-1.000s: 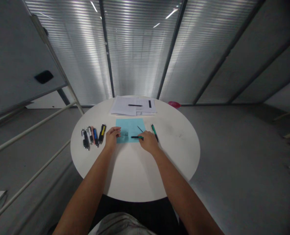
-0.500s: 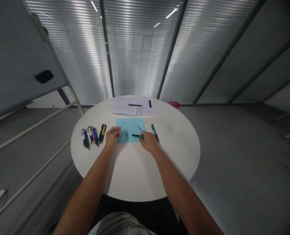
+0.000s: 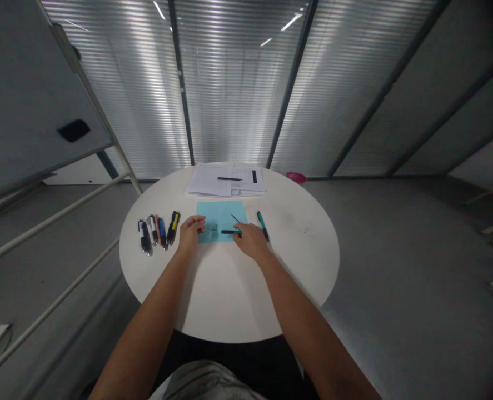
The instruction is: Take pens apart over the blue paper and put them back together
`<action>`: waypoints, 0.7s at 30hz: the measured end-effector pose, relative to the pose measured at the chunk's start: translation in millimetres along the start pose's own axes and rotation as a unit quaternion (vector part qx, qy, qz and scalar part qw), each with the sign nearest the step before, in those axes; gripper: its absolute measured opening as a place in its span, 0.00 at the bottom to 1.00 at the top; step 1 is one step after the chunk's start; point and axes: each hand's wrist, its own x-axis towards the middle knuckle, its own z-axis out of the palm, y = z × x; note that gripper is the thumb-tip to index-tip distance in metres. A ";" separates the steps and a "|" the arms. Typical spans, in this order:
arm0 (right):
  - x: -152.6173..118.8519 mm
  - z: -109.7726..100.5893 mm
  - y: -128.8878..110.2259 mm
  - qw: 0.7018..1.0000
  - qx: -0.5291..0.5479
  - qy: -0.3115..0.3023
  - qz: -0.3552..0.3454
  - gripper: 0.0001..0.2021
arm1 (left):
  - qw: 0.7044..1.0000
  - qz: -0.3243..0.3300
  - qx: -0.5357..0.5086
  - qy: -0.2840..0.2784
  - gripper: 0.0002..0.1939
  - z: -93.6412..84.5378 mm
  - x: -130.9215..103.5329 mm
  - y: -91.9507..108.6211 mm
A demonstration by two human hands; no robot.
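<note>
A light-blue sheet [image 3: 220, 209] lies on the round white table [image 3: 229, 300]. At its right edge my right hand [image 3: 251, 240] is closed on a black-and-green pen barrel [image 3: 229, 231], which points left over the sheet. A thin dark pen refill [image 3: 234, 218] slants just above those fingers. My left hand [image 3: 191, 232] rests at the sheet's left edge with its fingers curled together; whatever they hold, if anything, is too small to make out. Small clear or dark pieces [image 3: 214, 228] lie between the hands. Beside the right hand is another green-and-black pen [image 3: 263, 225].
Several pens [image 3: 154, 230] lie in a loose row left of my left hand. Papers [image 3: 210, 180] with a black pen [image 3: 229, 179] on them are at the table's far side. A white metal frame [image 3: 63, 216] stands to the left, and a red object [image 3: 297, 178] is beyond the table.
My right hand has shifted slightly left with the pen barrel, closer to the small pieces. The left hand has stayed nearly in place.
</note>
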 end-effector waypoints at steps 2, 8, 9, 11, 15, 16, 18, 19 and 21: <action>-0.3 0.7 -0.5 1.000 0.026 0.013 -0.010 0.15 | 1.000 0.000 0.000 0.002 0.08 1.2 -1.3 1.6; -1.9 0.3 -5.9 0.988 0.143 0.051 -0.019 0.12 | 0.992 0.093 0.088 -0.018 0.06 5.7 -12.7 10.5; -1.9 0.3 -7.0 0.985 0.162 0.058 -0.012 0.12 | 0.986 0.119 0.112 -0.031 0.06 6.3 -14.9 11.4; -1.5 1.4 -9.0 0.974 0.213 0.078 -0.005 0.12 | 0.970 0.166 0.168 -0.064 0.07 7.0 -18.4 11.1; 0.6 8.1 -12.1 0.930 0.356 0.087 -0.024 0.12 | 0.922 0.243 0.270 -0.131 0.07 8.9 -21.6 4.5; 1.1 10.1 -12.8 0.920 0.382 0.082 -0.027 0.12 | 0.913 0.254 0.285 -0.145 0.07 9.8 -21.9 2.8; 1.8 13.6 -14.0 0.908 0.412 0.074 -0.029 0.12 | 0.901 0.262 0.301 -0.168 0.05 11.8 -22.9 0.9; 2.1 14.8 -14.5 0.905 0.419 0.072 -0.028 0.12 | 0.900 0.260 0.303 -0.177 0.05 12.9 -23.5 0.9; 2.0 15.8 -15.3 0.904 0.422 0.068 -0.023 0.12 | 0.903 0.247 0.298 -0.188 0.06 15.0 -25.0 2.1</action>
